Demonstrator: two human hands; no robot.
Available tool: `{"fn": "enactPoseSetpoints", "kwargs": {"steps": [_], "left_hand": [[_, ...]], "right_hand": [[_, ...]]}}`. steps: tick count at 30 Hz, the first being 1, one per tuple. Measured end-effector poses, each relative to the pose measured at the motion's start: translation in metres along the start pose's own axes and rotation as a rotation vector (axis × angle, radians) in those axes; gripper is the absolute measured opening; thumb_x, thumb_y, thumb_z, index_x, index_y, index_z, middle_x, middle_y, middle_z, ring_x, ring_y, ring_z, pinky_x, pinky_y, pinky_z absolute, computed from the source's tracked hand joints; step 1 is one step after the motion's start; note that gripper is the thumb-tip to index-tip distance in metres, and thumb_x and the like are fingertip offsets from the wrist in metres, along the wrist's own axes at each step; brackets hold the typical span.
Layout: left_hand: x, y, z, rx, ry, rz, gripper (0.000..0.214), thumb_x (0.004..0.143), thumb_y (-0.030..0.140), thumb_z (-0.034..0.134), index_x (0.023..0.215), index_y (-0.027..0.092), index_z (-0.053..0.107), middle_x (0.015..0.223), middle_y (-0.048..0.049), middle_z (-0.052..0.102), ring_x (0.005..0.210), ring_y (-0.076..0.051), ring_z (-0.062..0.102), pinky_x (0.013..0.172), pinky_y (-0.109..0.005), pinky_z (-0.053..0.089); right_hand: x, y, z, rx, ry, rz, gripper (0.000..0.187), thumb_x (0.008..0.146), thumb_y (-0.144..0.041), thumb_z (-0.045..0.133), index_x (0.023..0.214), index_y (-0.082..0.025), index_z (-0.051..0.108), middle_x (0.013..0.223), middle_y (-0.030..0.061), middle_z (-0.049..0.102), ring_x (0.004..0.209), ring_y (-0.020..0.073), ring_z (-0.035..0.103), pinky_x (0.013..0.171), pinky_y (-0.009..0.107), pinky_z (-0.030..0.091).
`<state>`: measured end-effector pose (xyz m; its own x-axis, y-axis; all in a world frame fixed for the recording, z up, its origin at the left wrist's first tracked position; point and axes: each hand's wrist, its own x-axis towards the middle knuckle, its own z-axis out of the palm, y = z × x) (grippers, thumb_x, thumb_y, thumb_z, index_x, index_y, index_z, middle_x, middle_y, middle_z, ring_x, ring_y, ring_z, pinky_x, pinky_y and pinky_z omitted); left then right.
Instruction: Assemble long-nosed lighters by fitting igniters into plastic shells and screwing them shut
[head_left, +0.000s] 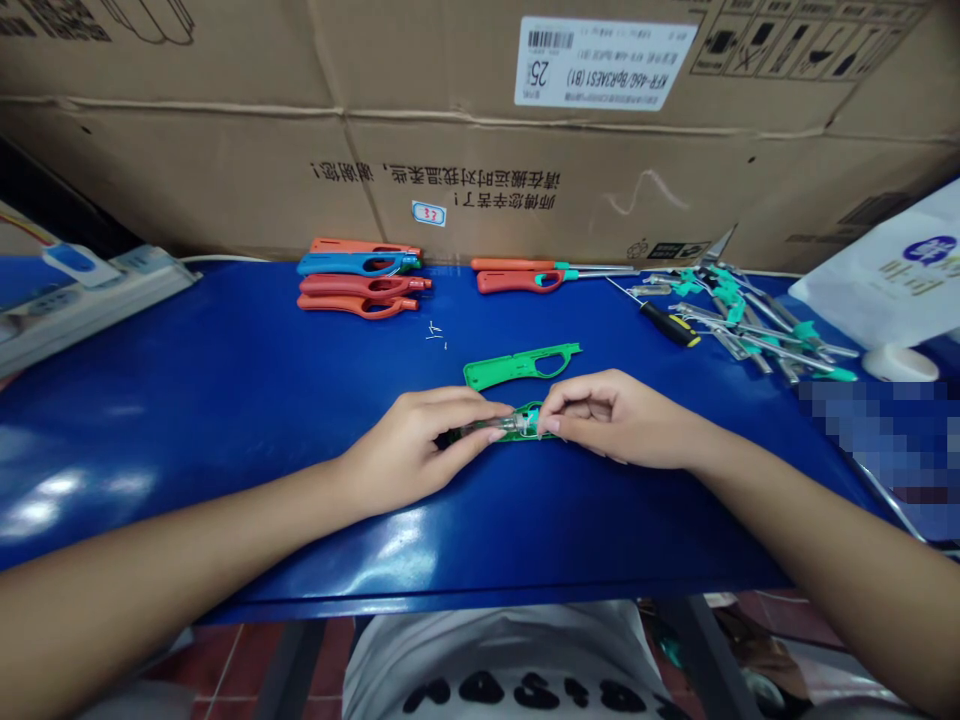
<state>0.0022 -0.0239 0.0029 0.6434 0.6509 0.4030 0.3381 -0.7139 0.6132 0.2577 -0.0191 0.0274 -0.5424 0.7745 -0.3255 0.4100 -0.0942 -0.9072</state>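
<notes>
My left hand point(420, 445) and my right hand point(611, 415) meet over a green lighter half-shell point(525, 425) lying on the blue table point(225, 400). Both hands have their fingers closed on it. The left pinches its clear inner part from the left, and the right pinches its right end. Just behind the hands lies a second green handle shell point(521, 365), flat and untouched.
Orange and blue lighter handles point(364, 278) are stacked at the back centre-left, and two long-nosed orange lighters point(540, 275) lie beside them. A screwdriver point(664, 322) and a pile of metal tubes with green tips point(750, 325) sit at the right. Cardboard boxes point(480, 130) wall the back.
</notes>
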Motion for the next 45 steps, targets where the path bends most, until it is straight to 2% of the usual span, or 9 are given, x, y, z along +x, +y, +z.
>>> {"fn": "enactPoseSetpoints", "kwargs": {"steps": [9, 14, 20, 45], "left_hand": [[-0.0003, -0.0007, -0.0006, 0.001, 0.001, 0.003, 0.024, 0.098, 0.02, 0.063, 0.12, 0.017, 0.073, 0.104, -0.0069, 0.077, 0.088, -0.015, 0.073, 0.08, -0.024, 0.059], [0.0003, 0.0001, -0.0006, 0.004, -0.002, 0.005, 0.024, 0.098, 0.021, 0.062, 0.12, 0.019, 0.073, 0.104, -0.0064, 0.078, 0.088, -0.016, 0.073, 0.081, -0.024, 0.059], [-0.0007, -0.0006, -0.0007, 0.003, 0.006, 0.002, 0.024, 0.098, 0.02, 0.062, 0.12, 0.019, 0.073, 0.102, -0.0065, 0.077, 0.086, -0.015, 0.073, 0.078, -0.024, 0.058], [-0.0009, -0.0007, -0.0003, -0.025, -0.003, 0.015, 0.024, 0.097, 0.017, 0.065, 0.119, 0.014, 0.073, 0.102, -0.0053, 0.077, 0.087, -0.012, 0.071, 0.079, -0.02, 0.055]], "right_hand": [[-0.0004, 0.0, -0.0003, 0.002, -0.009, 0.002, 0.037, 0.085, -0.052, 0.071, 0.088, -0.015, 0.067, 0.061, -0.0048, 0.053, 0.047, 0.0058, 0.039, 0.045, 0.022, 0.028], [-0.0002, 0.0015, -0.0007, -0.004, -0.011, -0.044, 0.038, 0.085, -0.053, 0.071, 0.087, -0.015, 0.069, 0.072, -0.0009, 0.058, 0.058, 0.008, 0.046, 0.051, 0.022, 0.035], [-0.0007, 0.0005, -0.0011, -0.019, 0.002, 0.005, 0.04, 0.084, -0.055, 0.071, 0.089, -0.016, 0.068, 0.058, -0.0059, 0.051, 0.046, 0.0063, 0.04, 0.043, 0.022, 0.029], [-0.0002, 0.0023, -0.0003, -0.003, -0.018, -0.031, 0.038, 0.087, -0.052, 0.07, 0.089, -0.014, 0.067, 0.059, -0.006, 0.051, 0.047, 0.0054, 0.04, 0.043, 0.021, 0.029]]}}
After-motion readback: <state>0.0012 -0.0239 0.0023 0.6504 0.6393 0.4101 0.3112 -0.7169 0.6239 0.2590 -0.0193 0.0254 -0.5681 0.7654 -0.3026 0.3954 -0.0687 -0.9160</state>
